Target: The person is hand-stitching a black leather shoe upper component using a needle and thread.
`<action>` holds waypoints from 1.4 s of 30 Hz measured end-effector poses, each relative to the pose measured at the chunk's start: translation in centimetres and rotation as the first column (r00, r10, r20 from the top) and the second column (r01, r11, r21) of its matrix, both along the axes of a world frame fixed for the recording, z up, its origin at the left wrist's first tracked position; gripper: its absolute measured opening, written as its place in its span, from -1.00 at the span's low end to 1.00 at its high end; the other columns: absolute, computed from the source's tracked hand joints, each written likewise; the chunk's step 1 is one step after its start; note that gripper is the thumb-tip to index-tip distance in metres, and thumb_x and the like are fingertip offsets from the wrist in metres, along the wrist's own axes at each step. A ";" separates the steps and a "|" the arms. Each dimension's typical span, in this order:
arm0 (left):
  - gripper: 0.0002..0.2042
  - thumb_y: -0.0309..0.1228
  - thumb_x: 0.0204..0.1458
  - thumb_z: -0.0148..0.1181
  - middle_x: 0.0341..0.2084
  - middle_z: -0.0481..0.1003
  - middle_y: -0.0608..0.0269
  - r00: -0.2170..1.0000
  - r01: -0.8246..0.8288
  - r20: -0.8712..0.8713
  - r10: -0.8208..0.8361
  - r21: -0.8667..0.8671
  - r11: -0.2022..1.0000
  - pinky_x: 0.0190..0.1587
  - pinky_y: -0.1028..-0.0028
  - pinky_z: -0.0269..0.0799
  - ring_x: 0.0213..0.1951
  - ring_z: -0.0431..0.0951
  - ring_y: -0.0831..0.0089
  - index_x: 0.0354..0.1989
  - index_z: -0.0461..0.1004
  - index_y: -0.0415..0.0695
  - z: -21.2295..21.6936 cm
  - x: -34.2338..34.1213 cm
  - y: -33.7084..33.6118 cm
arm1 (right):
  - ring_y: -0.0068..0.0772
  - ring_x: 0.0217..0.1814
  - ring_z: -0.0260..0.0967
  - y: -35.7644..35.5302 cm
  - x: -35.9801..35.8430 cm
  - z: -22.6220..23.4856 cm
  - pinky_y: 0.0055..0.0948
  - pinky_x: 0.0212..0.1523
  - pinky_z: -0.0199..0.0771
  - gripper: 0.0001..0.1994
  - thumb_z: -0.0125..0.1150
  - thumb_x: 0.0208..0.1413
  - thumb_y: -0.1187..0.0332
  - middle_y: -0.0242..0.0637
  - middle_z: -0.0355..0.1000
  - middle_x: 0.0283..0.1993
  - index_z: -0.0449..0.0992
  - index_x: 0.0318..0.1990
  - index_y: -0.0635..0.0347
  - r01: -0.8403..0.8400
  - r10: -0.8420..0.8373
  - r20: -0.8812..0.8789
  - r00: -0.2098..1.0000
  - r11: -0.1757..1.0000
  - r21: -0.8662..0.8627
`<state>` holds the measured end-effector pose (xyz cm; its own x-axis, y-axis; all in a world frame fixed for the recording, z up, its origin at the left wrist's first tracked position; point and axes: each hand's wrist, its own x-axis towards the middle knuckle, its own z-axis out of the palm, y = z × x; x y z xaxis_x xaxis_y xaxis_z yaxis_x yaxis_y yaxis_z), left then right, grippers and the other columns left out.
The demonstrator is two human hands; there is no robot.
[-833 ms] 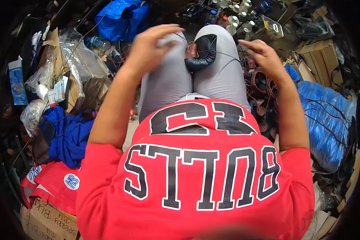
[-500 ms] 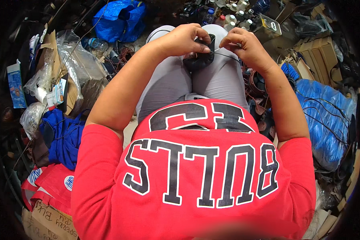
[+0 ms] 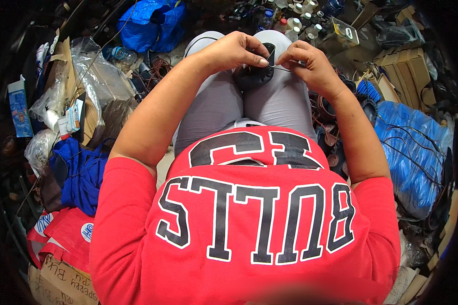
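Note:
Between my knees sits what looks like a black shoe (image 3: 254,80), its rounded end toward me. My left hand (image 3: 239,51) is closed on its upper left edge, thumb stretched toward the opening. A thin dark cord (image 3: 285,69) runs from beside that thumb tip to my right hand (image 3: 305,63), whose fingers pinch it just right of the shoe. The fingertips of both hands nearly meet over the shoe. The underside of the shoe and the far fingers of my left hand are hidden.
Bottles (image 3: 293,24) stand beyond my knees, with a blue plastic bag (image 3: 152,25) to their left. At right are a cardboard box (image 3: 406,71), a blue brush (image 3: 367,90) and a blue plastic-wrapped bundle (image 3: 412,157). Clear plastic (image 3: 99,76) and blue cloth (image 3: 79,170) lie at left.
My right hand has shifted slightly toward the shoe, and its fingers have curled more. The left hand stays on the shoe, with its thumb slightly moved.

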<state>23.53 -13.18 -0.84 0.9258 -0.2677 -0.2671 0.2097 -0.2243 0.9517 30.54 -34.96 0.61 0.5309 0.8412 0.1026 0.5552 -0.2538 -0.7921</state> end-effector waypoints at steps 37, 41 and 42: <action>-0.78 -0.49 -0.19 0.31 -0.43 0.50 0.29 0.925 -0.136 0.380 -0.012 0.360 0.923 -0.26 0.49 0.36 -0.36 0.44 0.50 -0.33 0.49 -0.18 -1.9 1.3 0.0 | -0.51 -0.44 0.33 1.9 0.5 -0.5 -0.50 -0.38 0.35 -0.88 0.24 -0.07 0.37 -0.29 0.45 -0.37 0.56 -0.34 0.12 -0.042 0.013 -0.128 0.992 0.972 -0.230; -0.76 -0.37 -0.13 0.28 -0.40 0.51 0.10 0.863 -0.361 0.490 0.125 0.423 0.831 -0.24 0.40 0.36 -0.29 0.49 0.25 -0.28 0.49 -0.19 -0.1 -3.2 -0.6 | -0.63 -0.24 0.23 -0.3 1.6 -0.3 -0.60 -0.18 0.27 -0.86 0.17 0.05 0.35 -0.50 0.34 -0.28 0.53 -0.30 0.21 0.011 -0.052 -0.651 0.758 0.998 -0.066; -0.75 -0.36 -0.11 0.26 -0.39 0.51 0.08 0.915 -0.296 0.390 0.109 0.461 0.836 -0.24 0.39 0.37 -0.28 0.50 0.23 -0.26 0.49 -0.18 0.5 -4.3 -0.3 | -0.63 -0.24 0.23 -0.5 1.4 -0.6 -0.60 -0.18 0.27 -0.86 0.17 0.05 0.35 -0.50 0.34 -0.28 0.53 -0.30 0.21 0.010 -0.050 -0.656 0.753 0.998 -0.065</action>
<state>19.22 -13.47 -0.34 0.9995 0.0204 0.0243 -0.0042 -0.6762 0.7367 31.94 -35.43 -0.04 0.4755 0.8171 -0.3259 -0.1057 -0.3147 -0.9433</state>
